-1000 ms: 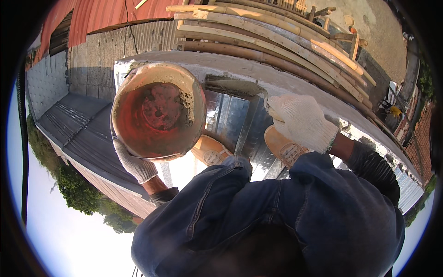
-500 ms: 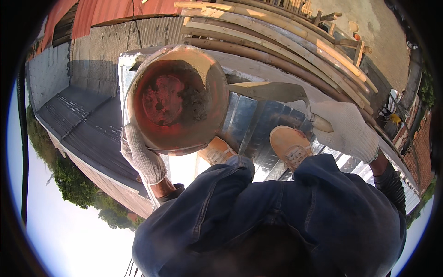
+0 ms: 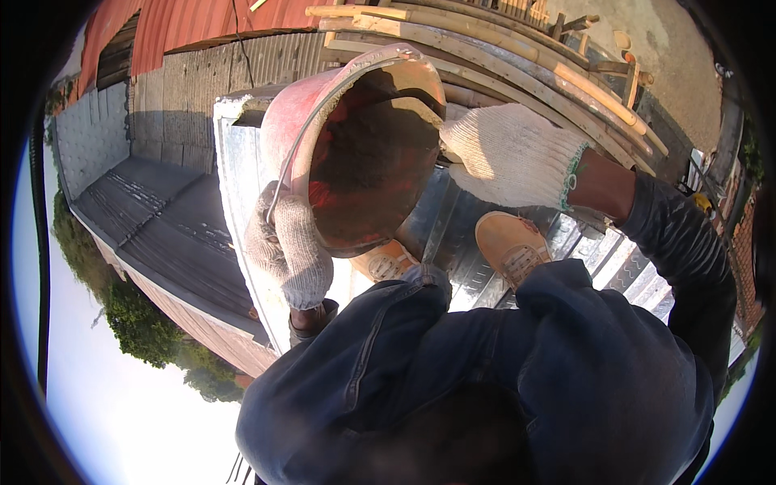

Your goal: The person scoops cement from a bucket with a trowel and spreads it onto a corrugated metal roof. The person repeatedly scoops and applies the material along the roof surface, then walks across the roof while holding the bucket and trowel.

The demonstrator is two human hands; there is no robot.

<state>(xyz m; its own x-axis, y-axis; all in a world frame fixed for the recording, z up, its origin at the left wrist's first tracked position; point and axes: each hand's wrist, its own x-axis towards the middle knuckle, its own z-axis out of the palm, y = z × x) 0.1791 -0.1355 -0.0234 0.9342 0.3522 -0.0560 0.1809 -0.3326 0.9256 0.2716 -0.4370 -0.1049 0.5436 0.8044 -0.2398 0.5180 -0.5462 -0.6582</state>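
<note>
Bucket: the red bucket tilts with its mouth toward your right, in front of your left shoe
Left glove: your left hand has its fingers bent and clamped on the bucket's near edge, beside the wire handle
Right glove: your right hand is at the bucket's mouth, its fingers looking curled tight round a trowel — the glove hides the grip, and the flat blade looks to be inside
Spill: if the bucket tips more, the grey mix could slide out
Drop: your left hand seems to hold the weight alone, so a loose grip could drop it on your shoe
Bump: a hard push on the trowel could knock the rim
Feet: the metal sheets look slick, so a quick twist could make you slip
Edges: a white ledge is close on your left, with a dark roof past it — bamboo poles lie just ahead
Room: the easiest space for your right arm looks to be back over the metal sheets
</note>
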